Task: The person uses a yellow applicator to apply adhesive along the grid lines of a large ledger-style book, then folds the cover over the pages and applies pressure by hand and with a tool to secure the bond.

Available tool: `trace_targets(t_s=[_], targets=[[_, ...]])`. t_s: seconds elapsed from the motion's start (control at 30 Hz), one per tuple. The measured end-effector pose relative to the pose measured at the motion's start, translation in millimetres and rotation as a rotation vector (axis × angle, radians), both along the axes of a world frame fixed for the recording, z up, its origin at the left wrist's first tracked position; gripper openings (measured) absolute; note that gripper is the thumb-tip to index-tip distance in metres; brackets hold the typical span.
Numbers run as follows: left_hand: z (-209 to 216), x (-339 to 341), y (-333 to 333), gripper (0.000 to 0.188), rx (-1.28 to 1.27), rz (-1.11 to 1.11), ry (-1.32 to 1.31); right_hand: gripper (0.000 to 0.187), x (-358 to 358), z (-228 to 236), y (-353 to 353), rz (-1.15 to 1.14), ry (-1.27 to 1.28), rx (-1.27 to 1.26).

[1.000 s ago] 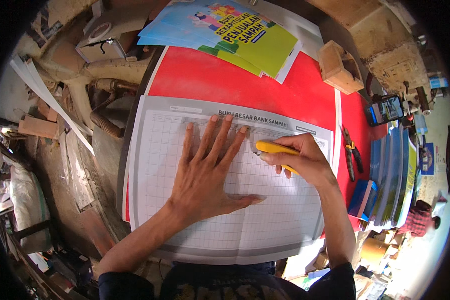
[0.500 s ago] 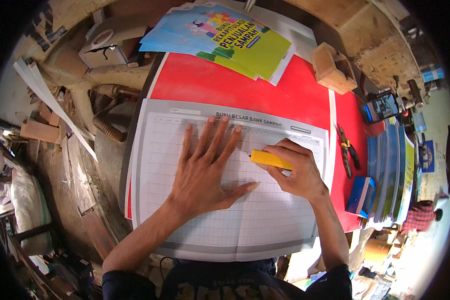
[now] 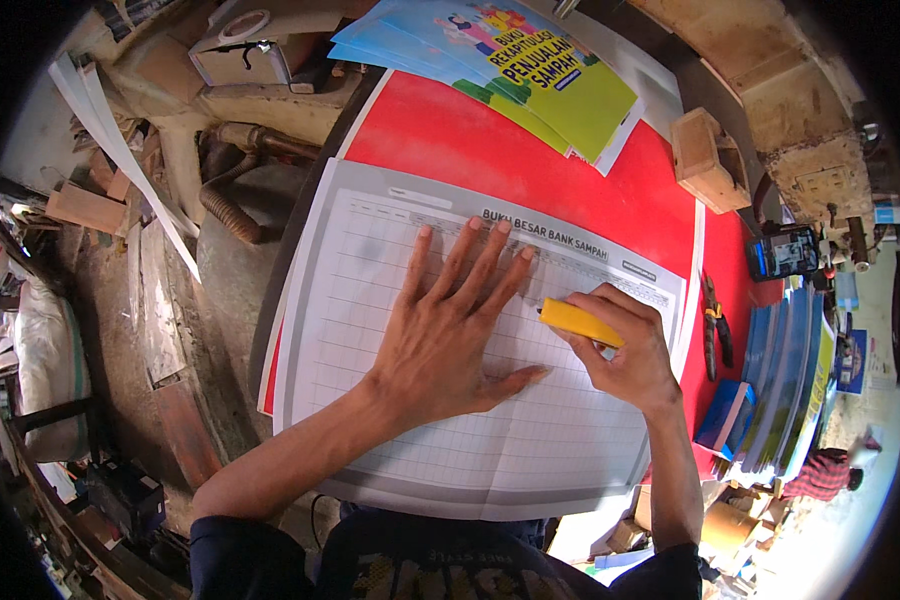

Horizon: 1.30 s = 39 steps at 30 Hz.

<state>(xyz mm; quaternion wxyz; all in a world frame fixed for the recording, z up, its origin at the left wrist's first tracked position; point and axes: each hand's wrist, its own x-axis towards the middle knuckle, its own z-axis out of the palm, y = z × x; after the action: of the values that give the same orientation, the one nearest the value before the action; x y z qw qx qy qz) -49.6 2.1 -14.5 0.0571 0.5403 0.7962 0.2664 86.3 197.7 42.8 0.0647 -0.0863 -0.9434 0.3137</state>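
Observation:
A large white sheet printed with a grey-bordered grid (image 3: 390,440) lies on a red board (image 3: 490,160). My left hand (image 3: 450,330) presses flat on the sheet, fingers spread toward its top edge. Just right of it, my right hand (image 3: 625,350) is closed around a yellow utility knife (image 3: 580,322), whose tip points left onto the sheet near my left fingertips. The blade itself is too small to make out.
Blue and yellow-green printed covers (image 3: 510,60) lie at the board's far edge. A wooden block (image 3: 710,160) sits at the far right, pliers (image 3: 715,330) and a phone (image 3: 785,252) to the right, and a stack of blue books (image 3: 785,380) beyond. Scrap and a hose (image 3: 225,205) lie left.
My right hand drew the yellow knife a little toward me along the sheet, then held it. My left hand stays pressed flat. The view has shifted and tilted slightly.

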Motion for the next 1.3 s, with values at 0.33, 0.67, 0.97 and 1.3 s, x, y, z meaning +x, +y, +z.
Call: trace_targets(t_s=[0.33, 0.67, 0.97, 1.3], targets=[[0, 2, 2, 0.115, 0.011, -0.002, -0.012, 0.035, 10, -8, 5, 0.096, 0.085, 0.306], [-1, 2, 3, 0.117, 0.006, -0.002, 0.031, 0.032, 3, -13, 6, 0.088, 0.078, 0.016], [-1, 1, 3, 0.118, -0.001, 0.002, 0.048, 0.031, 4, -15, 12, 0.158, 0.110, 0.235], [-1, 2, 1, 0.122, -0.021, 0.008, 0.063, 0.031, -3, 0, 8, 0.047, -0.077, -0.113]])
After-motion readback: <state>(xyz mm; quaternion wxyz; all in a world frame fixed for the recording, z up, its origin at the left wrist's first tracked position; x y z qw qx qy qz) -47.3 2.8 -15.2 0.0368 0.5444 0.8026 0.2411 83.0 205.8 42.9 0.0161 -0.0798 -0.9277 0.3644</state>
